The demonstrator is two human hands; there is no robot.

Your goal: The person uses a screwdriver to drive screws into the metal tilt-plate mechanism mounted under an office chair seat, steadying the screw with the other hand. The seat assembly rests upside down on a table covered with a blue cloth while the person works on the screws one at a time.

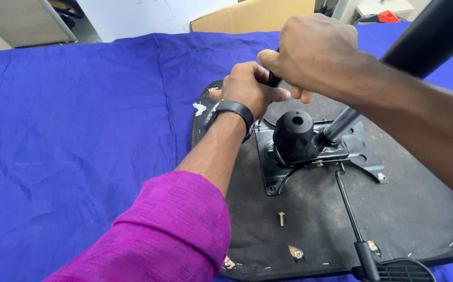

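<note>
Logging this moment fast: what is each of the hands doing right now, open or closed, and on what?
Left hand: closed, fingers curled at the black tool handle.
Right hand: closed over the top of the same handle.

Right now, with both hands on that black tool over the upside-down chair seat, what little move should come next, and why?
Probably a small turn of the thin black tool handle, held upright. The left hand and right hand both grip it at the far corner of the black metal mounting plate, so a screw there seems in progress. One loose silver screw lies on the black fabric seat underside, unused.
</note>
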